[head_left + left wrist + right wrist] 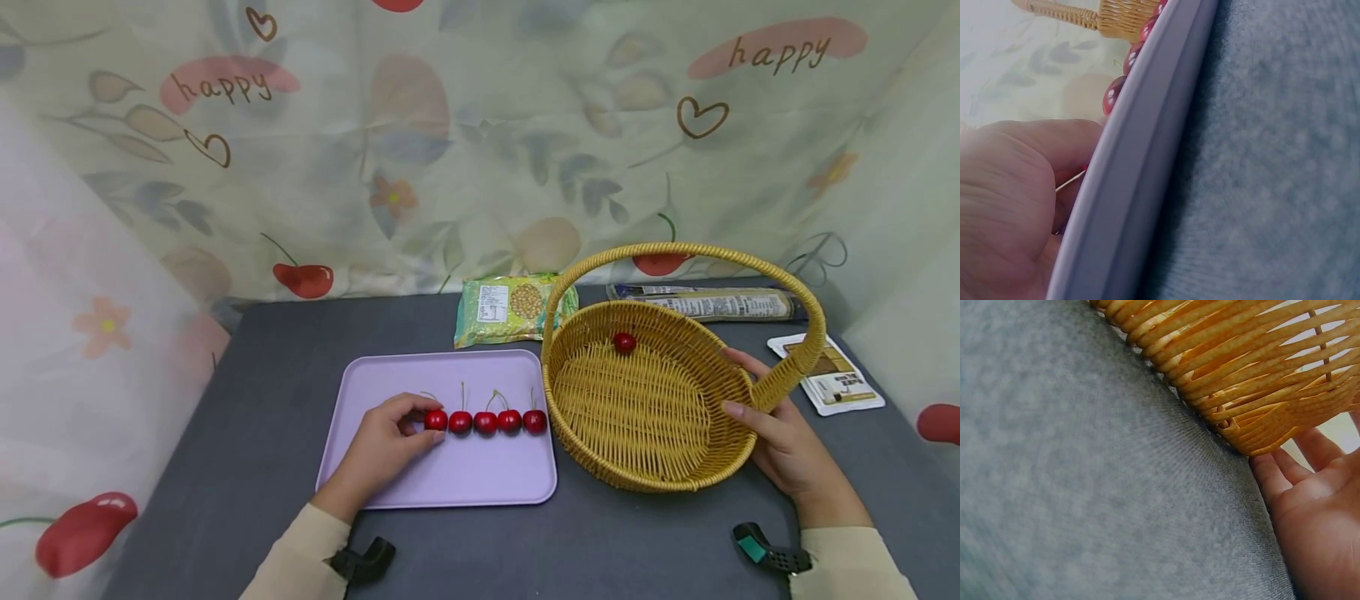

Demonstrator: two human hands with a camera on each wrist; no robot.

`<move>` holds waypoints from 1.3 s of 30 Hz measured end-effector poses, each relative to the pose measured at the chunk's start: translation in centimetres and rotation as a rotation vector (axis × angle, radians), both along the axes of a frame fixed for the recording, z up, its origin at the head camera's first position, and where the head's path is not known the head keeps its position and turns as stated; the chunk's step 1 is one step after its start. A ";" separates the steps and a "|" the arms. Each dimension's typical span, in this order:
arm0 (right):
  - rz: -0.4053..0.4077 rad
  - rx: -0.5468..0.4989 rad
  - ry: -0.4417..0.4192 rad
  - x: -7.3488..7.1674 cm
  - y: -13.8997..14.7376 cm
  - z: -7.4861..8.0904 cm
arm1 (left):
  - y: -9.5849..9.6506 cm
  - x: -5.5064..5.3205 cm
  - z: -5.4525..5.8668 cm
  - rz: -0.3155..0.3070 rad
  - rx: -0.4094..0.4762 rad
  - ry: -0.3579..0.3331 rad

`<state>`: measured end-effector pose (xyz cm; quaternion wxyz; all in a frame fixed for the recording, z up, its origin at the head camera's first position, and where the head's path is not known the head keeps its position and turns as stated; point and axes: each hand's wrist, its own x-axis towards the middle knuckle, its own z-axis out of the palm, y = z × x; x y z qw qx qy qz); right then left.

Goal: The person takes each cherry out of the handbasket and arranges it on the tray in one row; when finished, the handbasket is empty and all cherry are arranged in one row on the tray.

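On a lilac tray [442, 487], several red cherries [486, 423] with stems stand in a row from left to right. My left hand [386, 437] reaches over the tray's left part and pinches the leftmost cherry [435, 419] between thumb and fingers. In the left wrist view the tray's rim hides most of that cherry and the fingertips. To the right, a yellow woven basket [637, 417] with a tall arched handle holds one cherry [624, 342] near its back wall. My right hand [783, 442] grips the basket's right side at the handle's foot, thumb over the rim.
Behind the tray lies a green-yellow food packet [487, 321]. Long dark packages [720, 304] lie behind the basket, and a white-and-brown pouch [836, 383] is at the right. A printed curtain [420, 208] hangs along the back of the grey table [570, 550].
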<state>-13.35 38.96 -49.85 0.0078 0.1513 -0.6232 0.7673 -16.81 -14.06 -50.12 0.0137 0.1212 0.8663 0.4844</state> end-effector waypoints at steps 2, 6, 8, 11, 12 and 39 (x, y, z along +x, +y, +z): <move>-0.007 -0.001 -0.006 0.0 0.0 0.0 | 0.0 0.0 0.0 0.000 -0.002 -0.002; -0.007 -0.001 -0.007 0.0 0.0 0.0 | 0.1 0.1 0.1 0.001 -0.007 -0.004; -0.008 0.002 -0.007 0.0 0.1 -0.1 | 0.1 0.1 0.1 0.001 -0.009 -0.003; -0.009 0.006 -0.009 0.0 0.1 0.0 | 0.0 0.1 0.0 0.001 -0.007 0.000; -0.011 0.005 -0.010 0.0 0.1 0.0 | 0.0 0.1 0.0 0.001 -0.004 0.004; -0.027 0.016 -0.019 0.2 -0.2 0.2 | 0.6 0.5 3.8 -0.003 0.377 0.030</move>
